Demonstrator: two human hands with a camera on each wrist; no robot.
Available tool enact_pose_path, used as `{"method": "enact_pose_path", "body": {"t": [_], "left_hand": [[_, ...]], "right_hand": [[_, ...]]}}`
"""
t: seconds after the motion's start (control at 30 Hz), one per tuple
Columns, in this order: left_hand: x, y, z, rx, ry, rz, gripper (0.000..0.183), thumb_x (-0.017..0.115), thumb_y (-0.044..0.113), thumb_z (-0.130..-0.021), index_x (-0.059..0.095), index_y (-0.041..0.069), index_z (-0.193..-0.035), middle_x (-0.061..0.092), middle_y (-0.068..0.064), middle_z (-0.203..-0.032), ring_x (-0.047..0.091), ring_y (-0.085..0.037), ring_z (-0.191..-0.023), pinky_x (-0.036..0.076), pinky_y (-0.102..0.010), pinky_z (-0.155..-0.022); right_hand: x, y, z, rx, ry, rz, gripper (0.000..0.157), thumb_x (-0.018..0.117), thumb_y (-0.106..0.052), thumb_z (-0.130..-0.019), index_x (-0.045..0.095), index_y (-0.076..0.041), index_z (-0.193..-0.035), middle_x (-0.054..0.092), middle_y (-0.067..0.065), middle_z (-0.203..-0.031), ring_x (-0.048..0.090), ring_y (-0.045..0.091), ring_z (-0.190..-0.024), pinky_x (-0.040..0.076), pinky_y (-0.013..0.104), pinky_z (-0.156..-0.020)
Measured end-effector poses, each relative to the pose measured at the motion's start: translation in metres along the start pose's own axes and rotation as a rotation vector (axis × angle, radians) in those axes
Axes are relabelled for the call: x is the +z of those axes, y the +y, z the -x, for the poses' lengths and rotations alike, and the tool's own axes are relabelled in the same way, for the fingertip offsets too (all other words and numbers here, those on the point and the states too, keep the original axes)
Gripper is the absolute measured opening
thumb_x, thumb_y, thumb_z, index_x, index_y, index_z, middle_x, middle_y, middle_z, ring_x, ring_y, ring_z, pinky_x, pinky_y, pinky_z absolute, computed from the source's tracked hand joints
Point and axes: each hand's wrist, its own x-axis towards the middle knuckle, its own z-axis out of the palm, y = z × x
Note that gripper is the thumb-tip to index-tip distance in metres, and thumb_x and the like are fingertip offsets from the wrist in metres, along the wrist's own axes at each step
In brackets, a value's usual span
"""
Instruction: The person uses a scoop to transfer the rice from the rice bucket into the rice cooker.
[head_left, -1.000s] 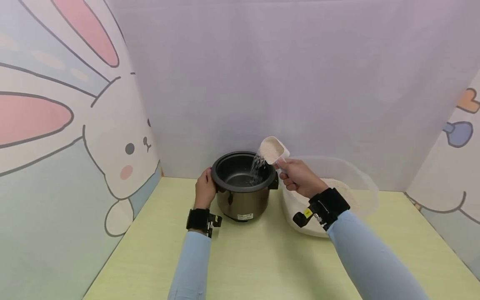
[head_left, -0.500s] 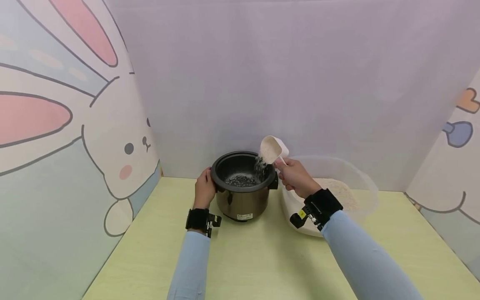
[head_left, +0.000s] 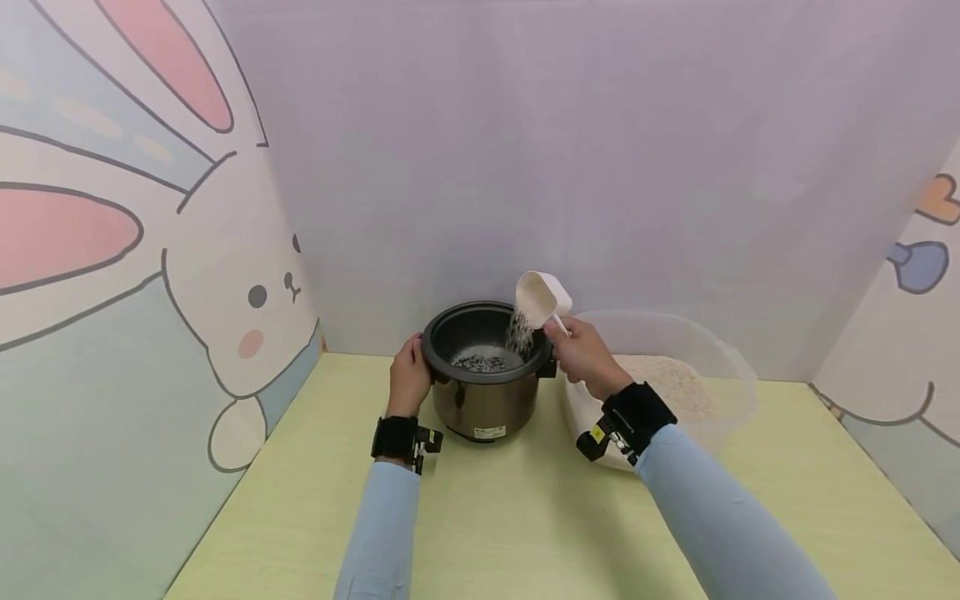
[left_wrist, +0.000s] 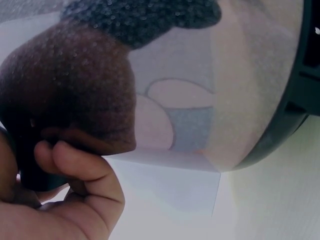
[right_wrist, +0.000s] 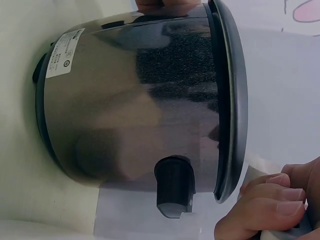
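Note:
A brown rice cooker (head_left: 483, 408) with a dark inner pot stands lidless on the table, some white grains on the pot's floor. My left hand (head_left: 409, 379) holds its left side; in the left wrist view the fingers (left_wrist: 85, 162) curl round the black side handle (left_wrist: 37, 167). My right hand (head_left: 588, 354) grips the handle of a white measuring cup (head_left: 553, 296), tilted over the pot's right rim. Rice (head_left: 519, 333) streams from the cup into the pot. In the right wrist view the fingers (right_wrist: 270, 200) mostly cover the cup.
Right of the cooker is a translucent tub (head_left: 738, 408) with rice (head_left: 671, 379) inside, partly behind my right forearm. A pale wall (head_left: 450, 167) closes off the back of the yellow-green table (head_left: 502, 525). Rabbit-printed panels (head_left: 217, 317) flank the sides.
The cup has tipped further, and less rice shows in it. More grains lie in the pot. My right hand has shifted slightly left; the left hand stays on the cooker.

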Motion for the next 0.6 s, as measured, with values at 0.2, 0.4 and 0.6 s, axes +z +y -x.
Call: {"method": "enact_pose_path", "body": {"t": [0.2, 0.4, 0.6], "left_hand": [[-0.0005, -0.0008, -0.0004, 0.007, -0.003, -0.003, 0.042, 0.035, 0.021, -0.114, 0.054, -0.001, -0.144, 0.06, -0.024, -0.137, 0.061, -0.039, -0.116, 0.048, -0.052, -0.098], [-0.0003, 0.0002, -0.0004, 0.006, -0.002, -0.011, 0.042, 0.034, 0.022, -0.114, 0.055, 0.0, -0.143, 0.064, -0.023, -0.129, 0.064, -0.038, -0.097, 0.051, -0.05, -0.086], [-0.0002, -0.0003, -0.0002, -0.004, -0.002, 0.002, 0.042, 0.034, 0.022, -0.114, 0.056, 0.0, -0.143, 0.065, -0.023, -0.125, 0.064, -0.035, -0.089, 0.052, -0.047, -0.08]], "right_hand": [[0.0013, 0.002, 0.0001, -0.027, 0.004, 0.091, 0.034, 0.04, -0.035, -0.113, 0.05, -0.002, -0.116, 0.033, -0.002, -0.065, 0.024, 0.013, -0.052, 0.024, 0.03, -0.05], [0.0013, 0.0028, 0.0, -0.032, 0.014, 0.146, 0.034, 0.04, -0.034, -0.113, 0.051, -0.003, -0.119, 0.035, 0.0, -0.069, 0.024, 0.014, -0.051, 0.025, 0.031, -0.05], [0.0041, 0.0026, -0.0002, -0.064, 0.023, 0.192, 0.031, 0.041, -0.03, -0.113, 0.052, -0.002, -0.12, 0.035, 0.002, -0.072, 0.029, 0.016, -0.055, 0.029, 0.032, -0.053]]}}
